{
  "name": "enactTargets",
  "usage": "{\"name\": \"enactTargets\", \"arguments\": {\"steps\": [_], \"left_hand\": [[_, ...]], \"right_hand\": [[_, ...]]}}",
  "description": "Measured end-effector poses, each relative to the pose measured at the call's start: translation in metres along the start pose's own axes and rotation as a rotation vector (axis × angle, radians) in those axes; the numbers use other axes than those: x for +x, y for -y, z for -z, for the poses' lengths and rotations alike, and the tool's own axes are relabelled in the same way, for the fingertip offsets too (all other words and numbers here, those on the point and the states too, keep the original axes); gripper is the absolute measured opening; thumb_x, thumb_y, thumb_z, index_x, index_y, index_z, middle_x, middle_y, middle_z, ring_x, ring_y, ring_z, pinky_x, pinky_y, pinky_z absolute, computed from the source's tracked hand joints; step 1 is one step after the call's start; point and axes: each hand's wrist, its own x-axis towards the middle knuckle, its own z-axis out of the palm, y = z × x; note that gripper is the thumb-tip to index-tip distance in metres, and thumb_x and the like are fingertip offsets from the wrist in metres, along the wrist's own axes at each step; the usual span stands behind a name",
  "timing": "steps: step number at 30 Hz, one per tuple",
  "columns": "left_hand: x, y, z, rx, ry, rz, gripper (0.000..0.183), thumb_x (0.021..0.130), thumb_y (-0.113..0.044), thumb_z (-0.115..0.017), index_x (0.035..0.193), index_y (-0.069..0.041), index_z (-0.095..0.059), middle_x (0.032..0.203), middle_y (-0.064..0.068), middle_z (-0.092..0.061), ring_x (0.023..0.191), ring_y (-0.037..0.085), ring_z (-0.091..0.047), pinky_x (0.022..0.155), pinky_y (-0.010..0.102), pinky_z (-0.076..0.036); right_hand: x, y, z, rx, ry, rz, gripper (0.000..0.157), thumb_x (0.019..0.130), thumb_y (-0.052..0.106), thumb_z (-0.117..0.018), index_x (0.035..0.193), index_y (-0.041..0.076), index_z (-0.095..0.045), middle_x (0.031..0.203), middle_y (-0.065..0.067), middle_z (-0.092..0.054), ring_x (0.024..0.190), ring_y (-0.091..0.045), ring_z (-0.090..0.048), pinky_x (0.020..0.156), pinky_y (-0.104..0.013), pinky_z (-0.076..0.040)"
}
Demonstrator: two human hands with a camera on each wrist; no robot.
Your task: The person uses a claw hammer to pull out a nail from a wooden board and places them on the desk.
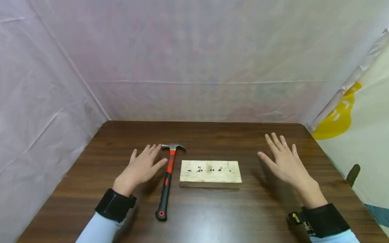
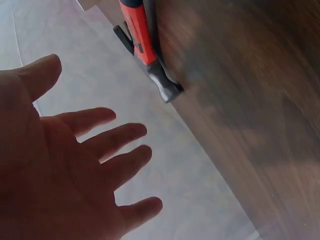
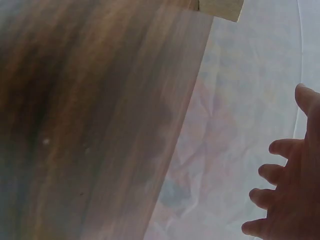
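Observation:
A claw hammer (image 1: 166,184) with a red and black handle lies on the table, its metal head toward the far edge. To its right is a pale wooden block (image 1: 210,178) with several dark marks along its top. My left hand (image 1: 141,168) is just left of the hammer, fingers spread and holding nothing. In the left wrist view the hammer's red neck (image 2: 137,32) and head show beyond the spread left hand (image 2: 80,155). Right of the block, my right hand (image 1: 288,165) hovers with its fingers spread. A corner of the block (image 3: 221,7) shows at the top of the right wrist view.
The brown wooden table (image 1: 212,216) has a far edge close to a white cloth wall (image 1: 194,60). Another cloth (image 1: 364,141) with a yellow print hangs along the right side. Black bands (image 1: 115,206) circle both wrists.

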Motion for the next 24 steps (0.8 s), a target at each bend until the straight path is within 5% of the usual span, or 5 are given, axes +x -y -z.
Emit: {"name": "enactTargets", "arguments": {"steps": [6, 12, 17, 20, 24], "left_hand": [[0.004, -0.009, 0.0, 0.034, 0.053, -0.085, 0.058, 0.1, -0.032, -0.058, 0.151, -0.011, -0.04, 0.143, 0.017, -0.044, 0.131, 0.036, -0.044, 0.105, 0.061, -0.026], [0.006, -0.017, -0.003, 0.017, 0.114, -0.118, 0.057, 0.094, -0.018, -0.065, 0.147, -0.01, -0.045, 0.127, 0.013, -0.054, 0.102, 0.026, -0.06, 0.084, 0.041, -0.05], [0.008, -0.027, -0.013, 0.035, 0.112, -0.022, 0.049, 0.095, -0.039, -0.065, 0.123, 0.001, -0.057, 0.104, 0.011, -0.06, 0.089, 0.026, -0.063, 0.072, 0.037, -0.052], [0.009, -0.034, -0.021, 0.042, 0.131, 0.061, 0.05, 0.089, -0.05, -0.069, 0.101, -0.004, -0.055, 0.078, 0.005, -0.053, 0.064, 0.019, -0.055, 0.053, 0.029, -0.044], [0.01, -0.039, -0.028, 0.042, 0.159, 0.139, 0.051, 0.083, -0.052, -0.074, 0.091, -0.008, -0.051, 0.07, 0.003, -0.05, 0.058, 0.018, -0.052, 0.047, 0.027, -0.04]], "right_hand": [[0.005, 0.004, 0.004, 0.006, 0.025, 0.014, 0.078, 0.103, 0.055, -0.038, 0.158, 0.012, -0.004, 0.159, -0.012, 0.005, 0.145, -0.037, 0.01, 0.106, -0.063, 0.014], [0.007, 0.007, 0.006, 0.004, 0.036, 0.014, 0.078, 0.103, 0.056, -0.036, 0.158, 0.011, -0.005, 0.159, -0.013, 0.005, 0.145, -0.038, 0.009, 0.106, -0.063, 0.014], [0.007, 0.008, 0.004, 0.002, 0.055, 0.017, 0.077, 0.103, 0.056, -0.036, 0.158, 0.011, -0.006, 0.159, -0.012, 0.004, 0.145, -0.039, 0.008, 0.106, -0.062, 0.015], [0.007, 0.009, 0.003, -0.003, 0.054, 0.02, 0.077, 0.103, 0.056, -0.036, 0.158, 0.011, -0.006, 0.159, -0.011, 0.005, 0.145, -0.038, 0.007, 0.106, -0.061, 0.015], [0.008, 0.01, 0.002, -0.011, 0.053, 0.023, 0.078, 0.103, 0.057, -0.036, 0.158, 0.011, -0.006, 0.159, -0.011, 0.005, 0.145, -0.038, 0.008, 0.106, -0.061, 0.016]]}}
